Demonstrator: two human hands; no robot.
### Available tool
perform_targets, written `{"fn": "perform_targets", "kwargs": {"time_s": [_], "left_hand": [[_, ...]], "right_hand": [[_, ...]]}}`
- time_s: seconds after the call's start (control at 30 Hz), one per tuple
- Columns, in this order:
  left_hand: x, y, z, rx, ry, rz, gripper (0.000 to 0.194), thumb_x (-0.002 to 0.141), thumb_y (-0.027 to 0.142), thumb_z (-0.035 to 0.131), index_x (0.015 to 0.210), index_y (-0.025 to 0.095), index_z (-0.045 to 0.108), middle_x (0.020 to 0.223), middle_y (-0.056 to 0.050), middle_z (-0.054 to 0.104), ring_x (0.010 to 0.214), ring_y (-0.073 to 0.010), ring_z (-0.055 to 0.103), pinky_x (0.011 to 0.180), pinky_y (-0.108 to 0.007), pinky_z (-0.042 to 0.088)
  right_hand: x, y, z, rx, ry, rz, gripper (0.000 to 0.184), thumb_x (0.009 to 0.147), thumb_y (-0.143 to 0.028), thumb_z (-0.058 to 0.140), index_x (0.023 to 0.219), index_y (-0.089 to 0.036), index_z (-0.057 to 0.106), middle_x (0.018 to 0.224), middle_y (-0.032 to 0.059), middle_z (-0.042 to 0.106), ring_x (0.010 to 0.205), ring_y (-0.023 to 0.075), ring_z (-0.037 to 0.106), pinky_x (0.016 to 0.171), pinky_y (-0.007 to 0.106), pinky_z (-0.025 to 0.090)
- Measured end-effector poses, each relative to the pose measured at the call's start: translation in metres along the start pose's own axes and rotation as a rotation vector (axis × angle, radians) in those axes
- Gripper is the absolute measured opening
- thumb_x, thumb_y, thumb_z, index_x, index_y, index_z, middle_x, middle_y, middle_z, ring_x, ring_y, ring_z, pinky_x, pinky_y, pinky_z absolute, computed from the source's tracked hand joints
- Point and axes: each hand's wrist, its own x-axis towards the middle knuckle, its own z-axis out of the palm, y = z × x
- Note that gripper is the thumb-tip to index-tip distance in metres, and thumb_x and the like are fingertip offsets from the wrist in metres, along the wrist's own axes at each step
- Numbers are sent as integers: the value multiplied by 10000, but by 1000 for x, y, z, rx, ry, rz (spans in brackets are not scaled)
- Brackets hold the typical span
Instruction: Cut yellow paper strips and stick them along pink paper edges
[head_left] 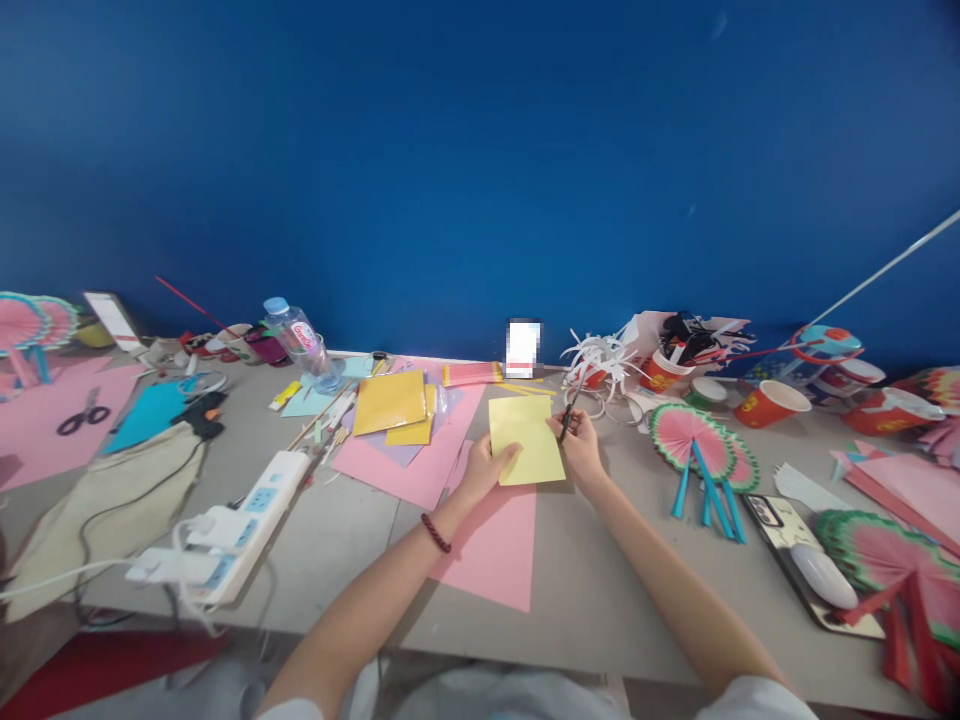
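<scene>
A sheet of pale yellow paper (pixel 531 432) is held up over the table, in front of me. My left hand (pixel 489 465) is closed on its left edge, with the thumb lying across the front. At the right edge of the sheet, my right hand (pixel 579 440) is closed around dark-handled scissors (pixel 568 412), whose blades point up and away. Whether the blades touch the paper, I cannot tell. Under the yellow sheet lies pink paper (pixel 495 560) on the grey table (pixel 337 570).
Yellow paper packs (pixel 390 402) lie left of centre, near a power strip (pixel 259 525) and a plastic bottle (pixel 304 340). A lit phone (pixel 523 348) leans on the wall. To the right are a paper fan (pixel 690 440), red paper cups (pixel 772 403) and a white mouse (pixel 823 574).
</scene>
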Motion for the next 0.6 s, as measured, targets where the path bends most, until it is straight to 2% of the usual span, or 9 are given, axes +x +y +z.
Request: {"fn": "perform_targets", "kwargs": {"time_s": [0.1,0.2,0.33,0.43,0.53,0.6], "left_hand": [[1,2,0,-25,28,-23,418,644,437,785,910,133,674,975,-134,722,829,-241,682,675,-323,535],[2,7,-1,-95,57,-4,456,630,448,791,941,136,673,994,-131,722,847,-247,682,696,-333,537],[3,13,-3,-136,106,52,473,664,481,756,970,133,666,990,-127,720,853,-243,680,695,-320,533],[3,16,-5,-141,161,78,463,694,471,734,997,130,658,999,-127,715,862,-237,678,711,-322,531],[3,18,-6,-122,222,140,423,734,441,707,1026,141,649,1056,-126,698,910,-230,666,759,-324,524],[3,19,-7,-104,257,171,410,750,440,694,1030,146,641,1053,-119,695,908,-221,661,755,-313,519]], "right_hand": [[-3,-5,0,-10,-8,22,466,583,-468,766,830,-251,436,778,-19,583,664,143,558,561,256,453],[-7,-12,-1,-23,-54,83,472,586,-497,757,821,-251,431,710,-32,574,603,141,558,504,248,440],[-15,-18,-7,-64,-274,254,459,631,-564,718,816,-236,456,594,-55,539,494,121,535,424,229,415],[-24,-21,-13,-126,-427,362,462,681,-627,656,800,-228,454,565,-58,538,395,82,465,324,184,303],[-37,-25,-20,-169,-469,427,482,687,-661,629,760,-222,444,546,-79,495,329,37,350,281,153,149],[-45,-28,-23,-182,-490,458,499,681,-684,612,734,-218,439,527,-90,462,311,25,304,280,150,98]]}}
